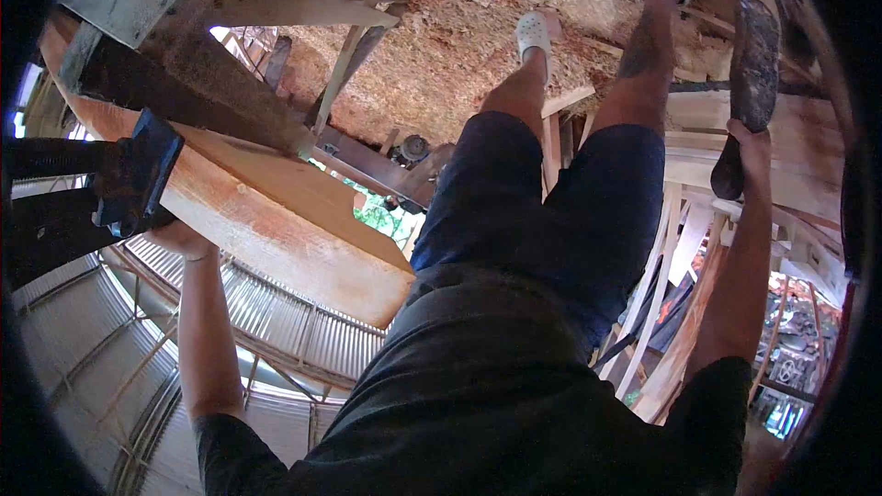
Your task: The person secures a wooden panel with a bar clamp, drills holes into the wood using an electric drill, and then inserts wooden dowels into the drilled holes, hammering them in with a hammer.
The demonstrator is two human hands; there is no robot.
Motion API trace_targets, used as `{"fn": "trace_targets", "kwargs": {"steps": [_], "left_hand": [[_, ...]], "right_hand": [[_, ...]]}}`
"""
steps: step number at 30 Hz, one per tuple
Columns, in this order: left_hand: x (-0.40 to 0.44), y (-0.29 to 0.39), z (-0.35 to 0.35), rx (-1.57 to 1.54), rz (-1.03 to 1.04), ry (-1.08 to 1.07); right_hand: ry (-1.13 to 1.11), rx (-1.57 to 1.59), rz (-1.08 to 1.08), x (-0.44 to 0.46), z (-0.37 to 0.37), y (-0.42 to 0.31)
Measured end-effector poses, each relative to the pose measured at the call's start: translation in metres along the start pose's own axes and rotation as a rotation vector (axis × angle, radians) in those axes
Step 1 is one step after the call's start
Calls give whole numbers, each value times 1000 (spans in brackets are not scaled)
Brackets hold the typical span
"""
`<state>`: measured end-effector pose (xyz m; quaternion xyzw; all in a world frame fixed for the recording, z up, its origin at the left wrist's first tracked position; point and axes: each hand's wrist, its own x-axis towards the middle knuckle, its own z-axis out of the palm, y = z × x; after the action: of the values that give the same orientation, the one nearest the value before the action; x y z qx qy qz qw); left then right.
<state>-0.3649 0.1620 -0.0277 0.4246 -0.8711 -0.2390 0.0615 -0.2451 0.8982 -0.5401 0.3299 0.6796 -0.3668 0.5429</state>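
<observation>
My left hand (181, 238) is at the underside of a clamp (138, 174) with blue jaws and black bars, and seems closed on it; the clamp hides most of its fingers. The clamp sits across a thick, pale wooden beam (285, 234), which slants down to the right and ends beside my waist. On the other side, my right hand (751, 142) is wrapped around a dark, worn, club-shaped mallet (755, 64). Its broad end points up in the view, and a shorter end shows below my fist.
Wood chips (423, 46) and offcuts cover the ground around my feet. Rough timbers (266, 5) cross at the upper left. Boards (790, 138) and narrow slats stand to the right. A corrugated metal sheet surface (294, 312) spans the lower left.
</observation>
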Motion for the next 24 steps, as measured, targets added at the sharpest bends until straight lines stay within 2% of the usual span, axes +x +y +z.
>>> {"fn": "trace_targets", "kwargs": {"steps": [1,4,7,13,16,17,18,19,20,21,22,23,24], "left_hand": [[0,2,-1,10,8,0],[-2,4,-3,30,12,13],[-2,3,-1,37,12,22],[-1,1,1,43,19,20],[4,-5,7,42,15,8],[8,-7,10,40,25,-5],[6,-3,22,-262,-98,43],[-5,2,37,-146,-15,30],[2,-10,32,64,195,-23],[8,-21,28,261,414,-34],[8,-19,31,351,528,-79],[7,-18,35,434,647,-117],[-5,11,57,313,598,-160]], "right_hand": [[32,-91,13,8,-3,8],[-3,67,-27,12,-9,18],[-34,78,52,12,-15,14],[-23,-32,6,1,-12,-2],[-98,71,38,-19,-12,-23],[-133,85,-11,-27,-14,-23],[-129,175,-49,-40,-12,-28],[-35,103,-118,-61,-9,-48],[-91,193,-68,-81,-11,-70],[-159,238,-117,-90,-18,-79],[-49,125,-161,-109,-17,-103],[6,198,-190,-135,-16,-134],[60,267,-225,-159,-20,-162]]}}
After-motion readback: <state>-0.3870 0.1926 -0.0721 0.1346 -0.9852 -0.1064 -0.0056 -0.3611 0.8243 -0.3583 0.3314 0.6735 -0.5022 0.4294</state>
